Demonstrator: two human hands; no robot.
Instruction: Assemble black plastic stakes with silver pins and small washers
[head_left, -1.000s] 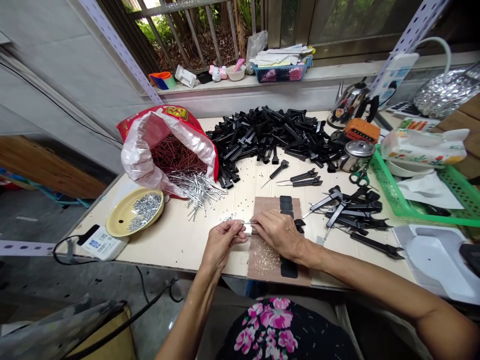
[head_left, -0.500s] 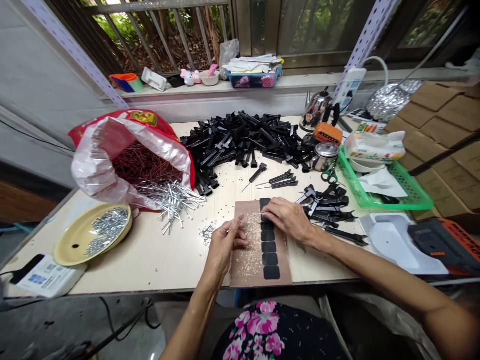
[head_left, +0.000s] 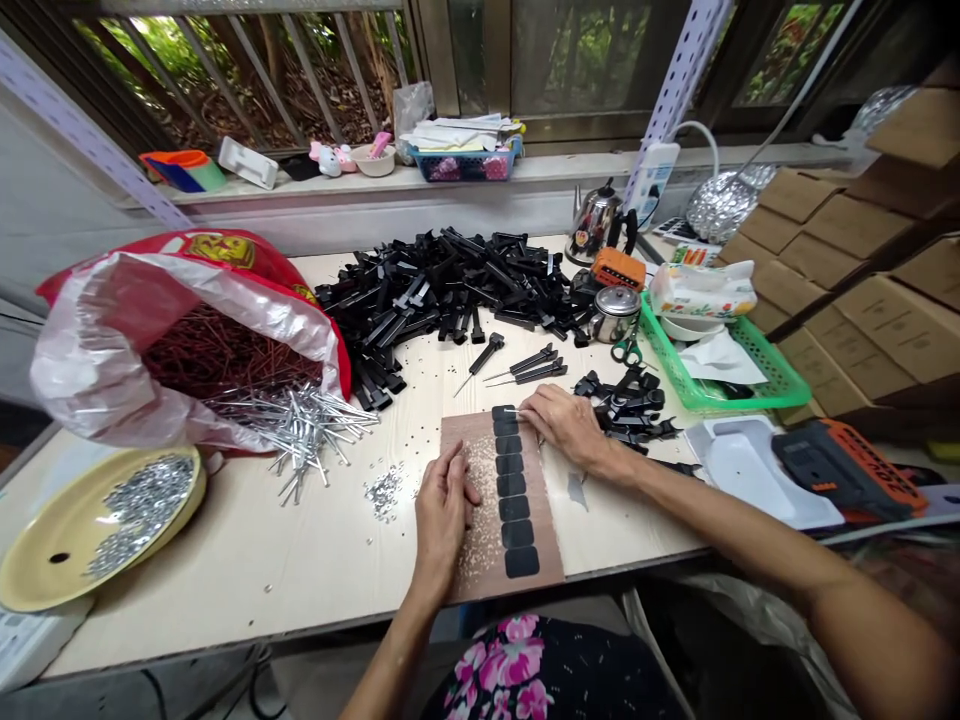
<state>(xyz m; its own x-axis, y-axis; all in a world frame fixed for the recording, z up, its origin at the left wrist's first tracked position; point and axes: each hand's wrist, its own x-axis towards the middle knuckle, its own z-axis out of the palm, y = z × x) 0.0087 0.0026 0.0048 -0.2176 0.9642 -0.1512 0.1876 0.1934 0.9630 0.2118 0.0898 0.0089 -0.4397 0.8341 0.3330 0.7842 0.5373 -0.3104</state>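
A brown board (head_left: 551, 545) lies at the table's front edge, bearing a column of black rounded squares (head_left: 516, 507) and many pale specks. My right hand (head_left: 571, 428) is at the board's upper right, thumb and fingertips closed on a thin silver pin (head_left: 511, 410) over the topmost square. Along the board's left side rests my left hand (head_left: 444, 505), its fingers loosely stretched and nothing visible in them. Small silver pieces (head_left: 384, 492) are scattered left of that hand. Black tool-like parts (head_left: 630, 405) lie beyond my right hand.
A red and white sack (head_left: 90, 370) spills silver nails (head_left: 309, 425) at the left, beside a yellow dish (head_left: 30, 570). Black parts (head_left: 450, 285) form a heap at the back. A green basket (head_left: 787, 395), a kettle (head_left: 596, 225) and cardboard boxes (head_left: 870, 310) stand right.
The view has shifted, so the scene sits further left. My left hand has flattened from a looser curl beside the board. My right hand stays near the top square with the pin.
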